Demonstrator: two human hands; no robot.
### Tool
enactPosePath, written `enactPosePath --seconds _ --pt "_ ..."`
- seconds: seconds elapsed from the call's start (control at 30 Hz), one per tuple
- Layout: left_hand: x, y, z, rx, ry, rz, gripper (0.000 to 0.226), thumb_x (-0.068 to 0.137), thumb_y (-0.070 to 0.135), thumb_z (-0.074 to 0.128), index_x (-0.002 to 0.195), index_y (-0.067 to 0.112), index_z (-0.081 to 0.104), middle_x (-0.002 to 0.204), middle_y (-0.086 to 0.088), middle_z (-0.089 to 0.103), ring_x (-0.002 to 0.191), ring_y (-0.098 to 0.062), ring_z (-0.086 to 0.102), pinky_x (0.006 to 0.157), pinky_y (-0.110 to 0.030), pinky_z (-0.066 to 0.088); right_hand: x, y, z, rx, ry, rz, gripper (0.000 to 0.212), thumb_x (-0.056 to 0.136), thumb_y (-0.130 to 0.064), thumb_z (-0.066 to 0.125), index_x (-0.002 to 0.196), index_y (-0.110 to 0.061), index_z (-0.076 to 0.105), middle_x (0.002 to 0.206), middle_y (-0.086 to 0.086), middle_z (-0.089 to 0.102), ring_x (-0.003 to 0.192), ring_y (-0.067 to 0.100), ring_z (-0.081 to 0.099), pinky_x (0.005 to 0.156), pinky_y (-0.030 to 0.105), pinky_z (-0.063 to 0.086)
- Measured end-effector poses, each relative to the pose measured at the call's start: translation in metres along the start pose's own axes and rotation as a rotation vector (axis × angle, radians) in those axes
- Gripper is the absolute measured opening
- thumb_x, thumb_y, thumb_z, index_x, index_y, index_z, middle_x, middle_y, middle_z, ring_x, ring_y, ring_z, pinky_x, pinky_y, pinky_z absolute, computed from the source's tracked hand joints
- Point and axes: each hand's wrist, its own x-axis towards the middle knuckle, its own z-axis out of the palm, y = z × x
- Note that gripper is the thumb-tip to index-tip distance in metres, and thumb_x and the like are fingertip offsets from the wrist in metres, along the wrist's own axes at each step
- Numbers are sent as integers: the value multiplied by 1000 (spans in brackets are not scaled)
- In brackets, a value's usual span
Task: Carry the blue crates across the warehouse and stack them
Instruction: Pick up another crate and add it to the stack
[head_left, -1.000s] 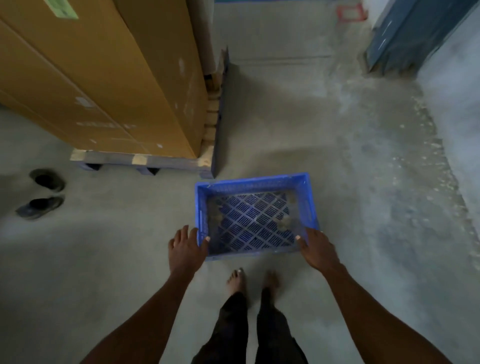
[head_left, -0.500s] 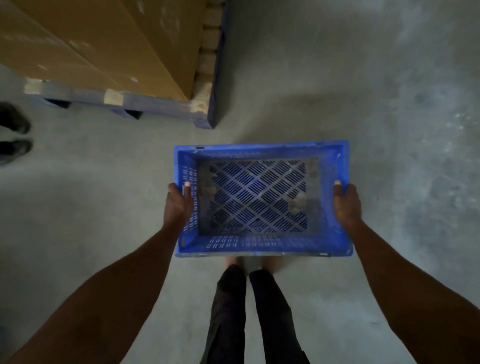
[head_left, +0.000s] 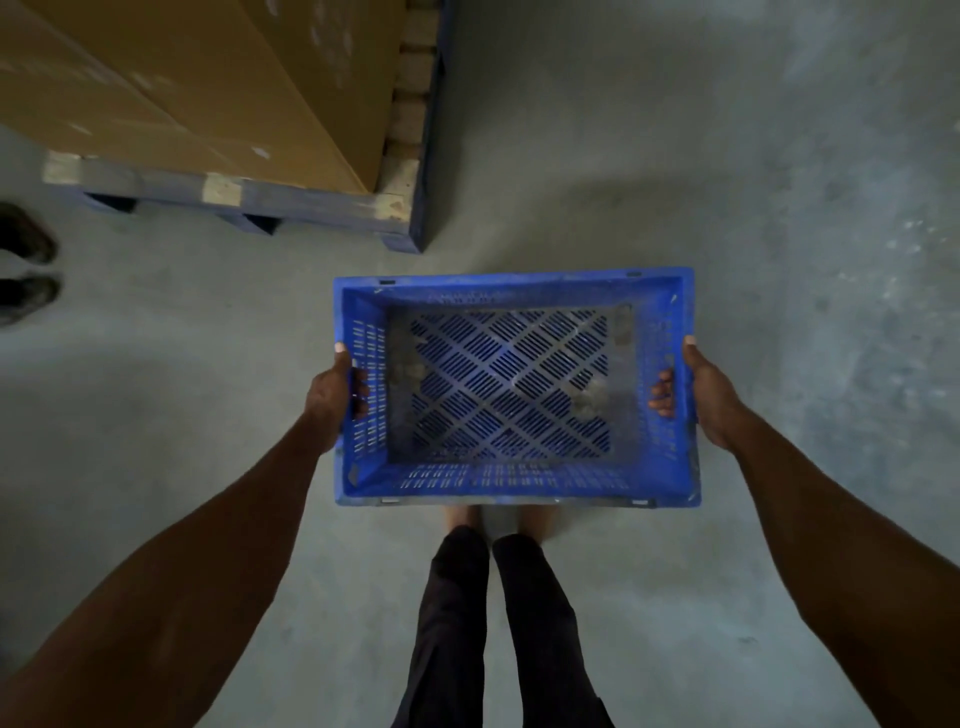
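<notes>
An empty blue crate (head_left: 514, 470) with a slotted, diamond-patterned bottom is held level in front of me, above my bare feet. My left hand (head_left: 330, 397) grips its left wall, fingers hooked through the handle slot and thumb on the rim. My right hand (head_left: 701, 397) grips the right wall the same way, fingertips showing inside the crate. Some dirt patches lie on the crate's floor. No other crate is in view.
A large brown cardboard box (head_left: 208, 78) stands on a blue wooden pallet (head_left: 311, 205) at the upper left, its corner just beyond the crate. A pair of dark shoes (head_left: 26, 265) lies at the left edge. Grey concrete floor (head_left: 727, 156) extends ahead and right.
The crate went from resting on the floor with my hands at its near corners to being lifted, both hands on its side handles. The view has tilted further down.
</notes>
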Motion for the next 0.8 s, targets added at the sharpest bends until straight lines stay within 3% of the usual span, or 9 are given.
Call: enactPosePath --seconds 0.13,0.27,0.5,0.8 --pt "-33 23 -21 -44 -79 -8 63 97 70 38 77 13 56 63 -4 51 37 -15 44 38 -21 40 -49 -15 -14 46 -1 -65 65 82 -73 43 75 -10 56 52 5 62 48 21 66 44 27 55" --pt "-103 62 -39 -74 -133 24 59 98 68 37 80 13 54 62 -2 48 37 -13 41 36 -20 36 -118 -36 -33 95 22 -110 58 92 -69 41 76 -14 53 52 1 53 38 14 47 37 21 40" --pt "-232 133 -64 -46 -133 73 55 97 69 38 77 18 47 61 1 36 38 -12 29 37 -19 27 -244 -68 -67 94 70 -141 59 93 -70 39 75 -15 51 53 0 43 34 11 34 34 18 30" --pt "-322 180 -53 72 -241 130 55 99 68 34 73 19 44 53 4 32 34 -10 24 36 -15 21 -346 -54 -123 201 90 -161 57 91 -70 39 71 -17 45 50 -3 32 34 10 22 35 18 21"
